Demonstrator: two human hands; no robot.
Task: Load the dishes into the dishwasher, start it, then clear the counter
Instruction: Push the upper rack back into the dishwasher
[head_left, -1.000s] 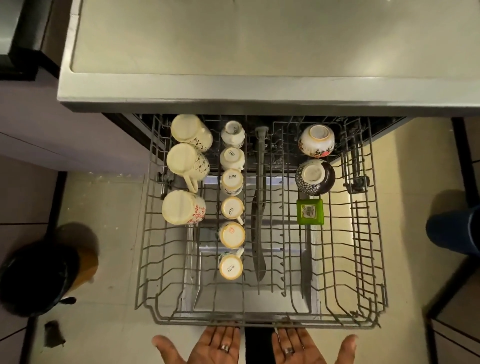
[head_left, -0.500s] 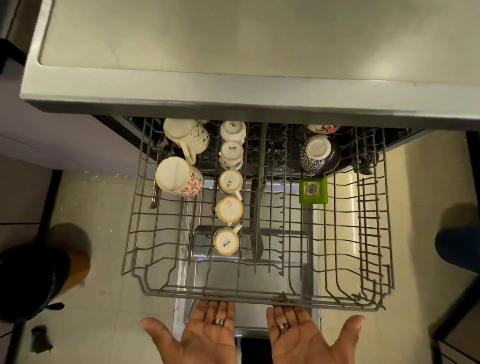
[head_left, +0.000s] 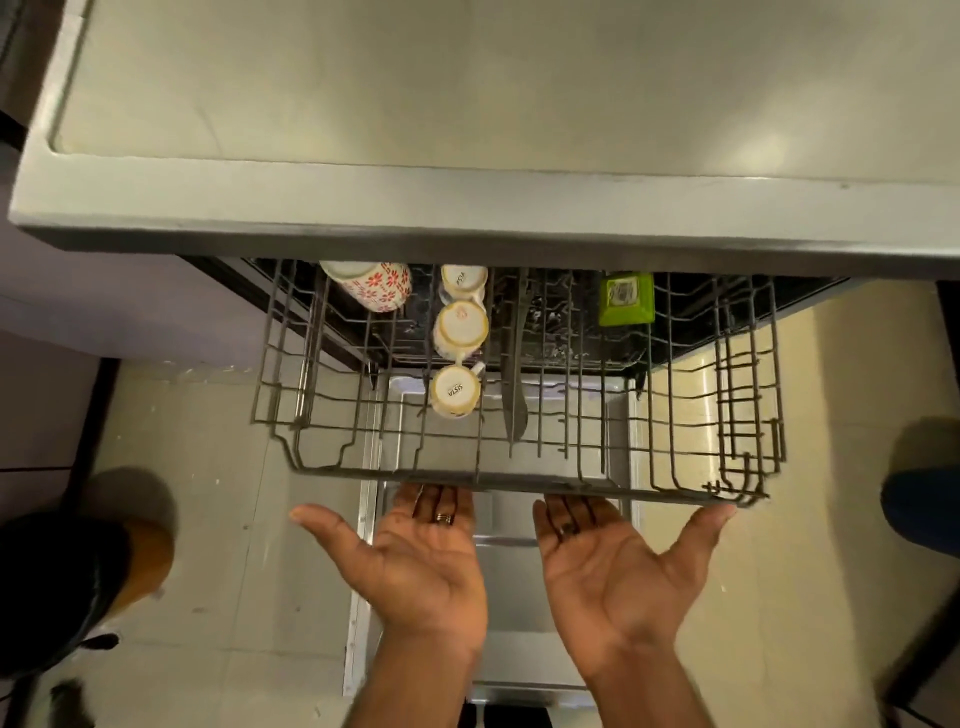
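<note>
Both hands, left hand (head_left: 415, 561) and right hand (head_left: 618, 566), palms up, fingers straight against the upper rack (head_left: 519, 480) near rail. Rack half under the worktop (head_left: 467, 104). Risk: an abrupt shove could topple the cups (head_left: 460, 330).

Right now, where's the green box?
Head view: the green box sits in the right rear of the rack, just under the counter edge, right of the cup row.
</note>
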